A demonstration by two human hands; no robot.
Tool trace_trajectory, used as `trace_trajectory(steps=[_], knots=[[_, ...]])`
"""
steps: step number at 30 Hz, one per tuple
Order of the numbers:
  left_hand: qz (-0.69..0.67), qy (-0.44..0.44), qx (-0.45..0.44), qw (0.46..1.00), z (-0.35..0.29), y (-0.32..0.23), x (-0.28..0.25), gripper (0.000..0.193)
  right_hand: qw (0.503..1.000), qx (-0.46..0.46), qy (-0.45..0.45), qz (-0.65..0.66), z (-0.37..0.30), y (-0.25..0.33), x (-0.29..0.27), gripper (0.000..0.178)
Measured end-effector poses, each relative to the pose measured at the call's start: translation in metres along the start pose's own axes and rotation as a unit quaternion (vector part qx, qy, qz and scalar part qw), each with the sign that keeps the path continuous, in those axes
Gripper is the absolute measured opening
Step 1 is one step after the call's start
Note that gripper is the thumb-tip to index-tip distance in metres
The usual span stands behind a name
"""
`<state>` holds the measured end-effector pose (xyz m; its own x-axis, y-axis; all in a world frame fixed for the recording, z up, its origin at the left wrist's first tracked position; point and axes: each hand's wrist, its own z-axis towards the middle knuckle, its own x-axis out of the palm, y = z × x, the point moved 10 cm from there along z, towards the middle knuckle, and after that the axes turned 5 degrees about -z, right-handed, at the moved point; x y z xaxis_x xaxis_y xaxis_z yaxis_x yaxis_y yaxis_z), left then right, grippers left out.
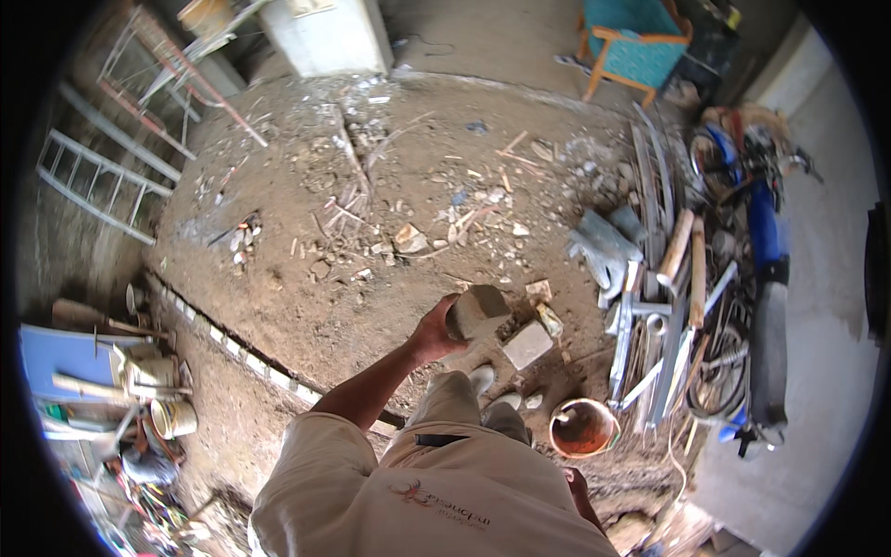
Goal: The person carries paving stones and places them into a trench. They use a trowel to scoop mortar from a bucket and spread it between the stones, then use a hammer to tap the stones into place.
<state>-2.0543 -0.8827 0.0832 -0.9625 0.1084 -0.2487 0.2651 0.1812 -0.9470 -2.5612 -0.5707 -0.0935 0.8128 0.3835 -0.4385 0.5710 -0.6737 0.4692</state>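
My left hand (434, 334) reaches forward, closed around the side of a grey-brown concrete block (480, 314) held above the dirt floor. On the ground to the right of it lies a paler rectangular block (527, 345), apart from the held one. My right hand (576, 483) hangs low beside my body, mostly hidden by my shirt, so its fingers cannot be made out. The nearest thing to it is a round bucket (582, 429) with a reddish-brown inside. My shoes (482, 379) stand just below the held block.
Rubble and sticks (357, 200) litter the dirt. Metal channels and wooden poles (676, 251) lie at right, beside a blue motorbike (767, 223). A ladder (102, 186) and scaffold frame (153, 84) lean at left. A teal chair (640, 56) stands far right. A row of pale blocks (232, 346) edges the left.
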Motion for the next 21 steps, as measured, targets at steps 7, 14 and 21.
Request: trace_trajectory(steps=[7,14,21], knots=[[0.167,-0.152,-0.213,0.951,-0.168,0.116,-0.095,0.094,0.988,-0.109,-0.037,-0.105,0.057,-0.058,-0.067,0.036],[0.144,-0.286,-0.381,0.867,-0.349,0.162,-0.148,0.095,0.971,-0.145,0.045,-0.184,0.089,0.103,-0.059,0.035],[0.037,-0.486,-0.321,0.812,-0.392,0.176,-0.22,0.092,0.932,-0.218,0.057,-0.283,0.125,0.278,-0.015,0.034]])
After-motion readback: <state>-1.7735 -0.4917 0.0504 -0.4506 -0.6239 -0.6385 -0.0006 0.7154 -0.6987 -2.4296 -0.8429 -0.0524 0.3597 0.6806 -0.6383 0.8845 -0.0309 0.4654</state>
